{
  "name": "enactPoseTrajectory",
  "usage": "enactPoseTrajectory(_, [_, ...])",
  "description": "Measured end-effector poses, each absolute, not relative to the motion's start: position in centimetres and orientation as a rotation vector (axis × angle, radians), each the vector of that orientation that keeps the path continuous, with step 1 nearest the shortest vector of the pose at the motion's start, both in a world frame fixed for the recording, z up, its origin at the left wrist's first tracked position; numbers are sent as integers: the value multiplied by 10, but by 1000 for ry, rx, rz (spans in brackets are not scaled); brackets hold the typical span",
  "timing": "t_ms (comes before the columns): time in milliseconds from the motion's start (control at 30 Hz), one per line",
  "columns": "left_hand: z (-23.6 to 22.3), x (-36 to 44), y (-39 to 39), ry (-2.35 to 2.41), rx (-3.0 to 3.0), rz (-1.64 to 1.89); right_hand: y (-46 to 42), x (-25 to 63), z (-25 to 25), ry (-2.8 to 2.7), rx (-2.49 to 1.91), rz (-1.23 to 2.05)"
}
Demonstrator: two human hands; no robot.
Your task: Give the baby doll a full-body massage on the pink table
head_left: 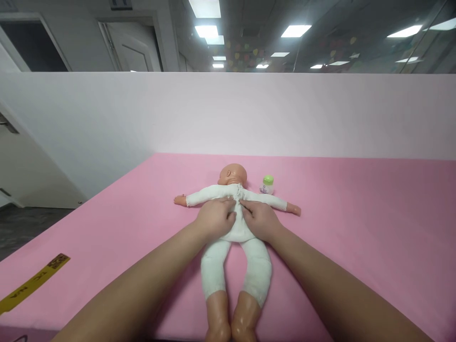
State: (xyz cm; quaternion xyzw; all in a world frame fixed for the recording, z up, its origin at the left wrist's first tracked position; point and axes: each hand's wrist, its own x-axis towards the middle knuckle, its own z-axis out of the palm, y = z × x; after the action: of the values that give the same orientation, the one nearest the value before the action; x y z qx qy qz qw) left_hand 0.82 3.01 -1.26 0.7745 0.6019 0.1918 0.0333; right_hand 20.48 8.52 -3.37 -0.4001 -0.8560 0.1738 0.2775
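Observation:
A baby doll (235, 232) with a white cloth body and tan plastic head, hands and lower legs lies stretched out, its feet toward me. Its head is turned to the left and both arms are spread. My left hand (216, 216) rests on the left side of the doll's torso, fingers curled at the gathered middle seam. Opposite it, my right hand (261, 219) is on the right side, its fingers bent and fingertips at the same seam. Both hands appear to pinch the cloth, though the fingertips are partly hidden.
The doll lies on a pink padded table (356, 228). A small bottle with a green cap (268, 184) stands beyond the doll's right-side arm. A yellow printed strip (35, 282) is at the left front edge. A white wall (285, 114) rises behind the table.

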Motion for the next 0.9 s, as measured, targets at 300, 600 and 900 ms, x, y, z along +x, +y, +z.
enactPoseTrajectory(300, [-24, 8, 35, 1848, 2353, 609, 96, 205, -50, -2266, -1084, 508])
enactPoseTrajectory(600, [-22, 5, 42, 1771, 2342, 512, 93, 200, -37, -2272, -1050, 569])
enactPoseTrajectory(900, [-24, 2, 43, 1844, 2291, 524, 100, 204, -45, -2095, -1103, 505])
